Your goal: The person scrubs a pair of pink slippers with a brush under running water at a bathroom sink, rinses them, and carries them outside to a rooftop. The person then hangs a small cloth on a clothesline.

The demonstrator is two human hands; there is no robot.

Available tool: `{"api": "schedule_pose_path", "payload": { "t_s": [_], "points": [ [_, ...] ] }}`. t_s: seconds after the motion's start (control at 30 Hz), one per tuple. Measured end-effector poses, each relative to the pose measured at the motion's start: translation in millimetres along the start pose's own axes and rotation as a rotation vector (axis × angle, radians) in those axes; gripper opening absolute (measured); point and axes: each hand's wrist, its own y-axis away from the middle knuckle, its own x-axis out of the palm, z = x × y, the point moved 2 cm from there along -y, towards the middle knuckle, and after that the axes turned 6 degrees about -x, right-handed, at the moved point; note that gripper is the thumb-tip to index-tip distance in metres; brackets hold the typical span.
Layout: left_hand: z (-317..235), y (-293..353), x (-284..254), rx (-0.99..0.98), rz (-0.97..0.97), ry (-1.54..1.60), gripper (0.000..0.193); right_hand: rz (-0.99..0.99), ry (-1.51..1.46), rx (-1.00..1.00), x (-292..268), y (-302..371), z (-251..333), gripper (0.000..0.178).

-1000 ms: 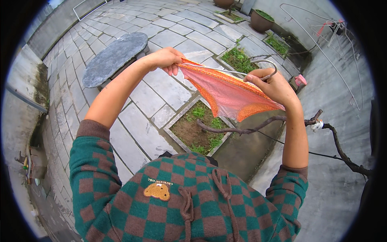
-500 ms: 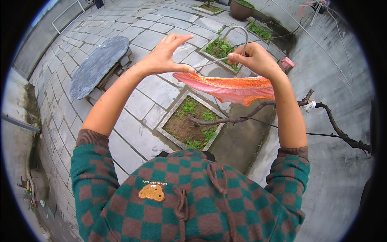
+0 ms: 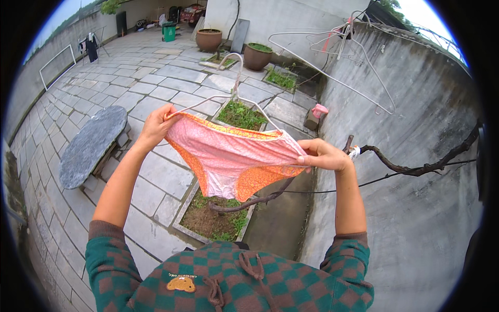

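Pink underpants [image 3: 223, 145] with orange leg panels and an orange waistband hang stretched between my two hands. A wire hanger [image 3: 241, 66] stands upright behind them, hook uppermost, its sloping arms running down to the waistband's two ends. At the left end my left hand [image 3: 155, 125] is closed on the waistband corner beside the hanger's wire. My right hand [image 3: 327, 155] pinches the right side edge of the underpants between thumb and fingers. The hanger's lower part is hidden by the cloth.
Close below the underpants, a vine branch [image 3: 416, 169] reaches from the grey wall [image 3: 395, 223] across a planted bed [image 3: 208, 221]. Several spare wire hangers [image 3: 358, 44] hang at upper right. An oval stone table [image 3: 93, 145] stands on the left, and plant pots [image 3: 258, 56] farther back.
My right hand has left the hanger's hook and now grips the underpants' right side. My left hand has closed on the left corner. The underpants now face me, spread wide; the view has tilted up.
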Motion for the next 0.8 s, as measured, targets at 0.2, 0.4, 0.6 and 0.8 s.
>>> {"api": "schedule_pose_path", "payload": {
  "t_s": [0.2,0.4,0.6,0.8],
  "points": [
    [12.2,-6.3,25.0,-0.026,0.080,0.299,0.013,-0.093,-0.486,-0.355,54.4,23.8,8.2,0.064],
    [14.2,-12.0,29.4,0.045,-0.234,0.125,0.067,-0.239,-0.633,-0.456,89.7,36.9,28.1,0.051],
    [27.2,8.5,58.3,-0.062,-0.247,0.715,0.084,-0.705,-0.492,-0.516,121.3,39.9,49.5,0.037],
    [34.8,38.2,76.8,-0.198,-0.088,0.936,0.069,-1.002,0.156,-0.577,137.4,67.3,112.9,0.022]
  ]
}}
